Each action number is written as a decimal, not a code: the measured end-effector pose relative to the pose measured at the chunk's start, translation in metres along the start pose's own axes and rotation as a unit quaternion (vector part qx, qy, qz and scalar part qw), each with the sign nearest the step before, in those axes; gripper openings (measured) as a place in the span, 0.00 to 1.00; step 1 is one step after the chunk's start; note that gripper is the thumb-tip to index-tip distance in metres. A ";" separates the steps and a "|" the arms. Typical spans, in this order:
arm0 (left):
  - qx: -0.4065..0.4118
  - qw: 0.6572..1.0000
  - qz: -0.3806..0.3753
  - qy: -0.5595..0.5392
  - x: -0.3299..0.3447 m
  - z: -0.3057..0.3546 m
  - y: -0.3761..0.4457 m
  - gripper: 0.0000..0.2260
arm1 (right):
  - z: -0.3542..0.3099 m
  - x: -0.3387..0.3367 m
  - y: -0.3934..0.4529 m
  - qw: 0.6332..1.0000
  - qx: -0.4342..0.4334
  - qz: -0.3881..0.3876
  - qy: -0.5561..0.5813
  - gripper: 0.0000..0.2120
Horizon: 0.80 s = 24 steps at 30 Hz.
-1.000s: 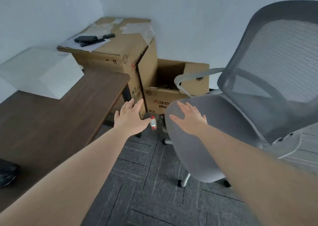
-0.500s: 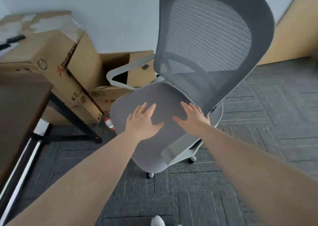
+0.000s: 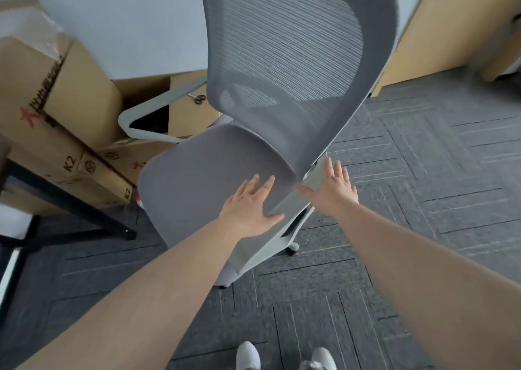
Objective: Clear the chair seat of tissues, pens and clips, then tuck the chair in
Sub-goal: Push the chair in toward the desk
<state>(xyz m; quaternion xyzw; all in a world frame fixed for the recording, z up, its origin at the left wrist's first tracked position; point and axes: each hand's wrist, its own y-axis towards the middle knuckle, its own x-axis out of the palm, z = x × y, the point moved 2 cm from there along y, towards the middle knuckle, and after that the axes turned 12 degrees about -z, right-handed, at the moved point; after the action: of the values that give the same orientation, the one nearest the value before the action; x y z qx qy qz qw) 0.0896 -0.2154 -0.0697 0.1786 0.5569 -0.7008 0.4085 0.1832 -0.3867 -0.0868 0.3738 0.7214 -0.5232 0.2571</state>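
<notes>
A grey office chair stands in the middle of the view, its mesh backrest (image 3: 293,59) rising tall and its padded seat (image 3: 203,178) bare, with no tissues, pens or clips visible on it. My left hand (image 3: 251,209) is spread flat over the seat's near right edge, fingers apart. My right hand (image 3: 332,189) is open beside the lower right corner of the backrest, by the white frame; whether it touches is unclear. A white armrest (image 3: 146,116) curves out on the chair's far left side.
Stacked cardboard boxes (image 3: 56,93) stand against the wall at left, scissors (image 3: 197,98) lying on one. A dark desk's black leg frame (image 3: 70,211) runs along the left. A small red-capped bottle (image 3: 138,197) sits by the seat. Grey carpet tiles (image 3: 423,186) cover the floor; my shoes (image 3: 248,355) show below.
The view swung right from the desk toward the chair. Both hands moved right along the seat, the right one now off the seat beside the backrest's lower corner.
</notes>
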 end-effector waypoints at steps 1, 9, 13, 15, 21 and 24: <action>-0.001 1.000 -0.006 0.001 0.005 0.003 0.002 0.38 | 0.003 0.001 0.003 1.000 -0.004 -0.008 0.000 0.48; -0.054 0.998 -0.008 -0.037 0.056 0.023 0.010 0.32 | 0.020 0.012 0.026 0.994 -0.078 -0.063 -0.032 0.48; -0.099 0.994 0.025 0.025 0.072 0.034 0.013 0.33 | 0.033 0.014 0.034 0.990 -0.104 -0.073 -0.054 0.49; -0.114 0.991 0.051 0.038 0.076 0.035 0.016 0.32 | 0.039 0.013 0.036 0.989 -0.116 -0.069 -0.068 0.49; -0.137 0.981 0.118 0.066 0.084 0.033 0.017 0.26 | 0.042 0.015 0.043 0.982 -0.157 -0.076 -0.072 0.49; -0.133 0.982 0.119 0.066 0.083 0.026 0.015 0.25 | 0.044 0.018 0.044 0.982 -0.162 -0.073 -0.063 0.49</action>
<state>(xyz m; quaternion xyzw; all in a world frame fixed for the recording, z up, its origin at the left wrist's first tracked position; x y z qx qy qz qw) 0.0560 -0.2713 -0.1296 0.2341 0.6455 -0.5534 0.4716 0.2072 -0.4155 -0.1389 0.2394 0.8045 -0.4390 0.3205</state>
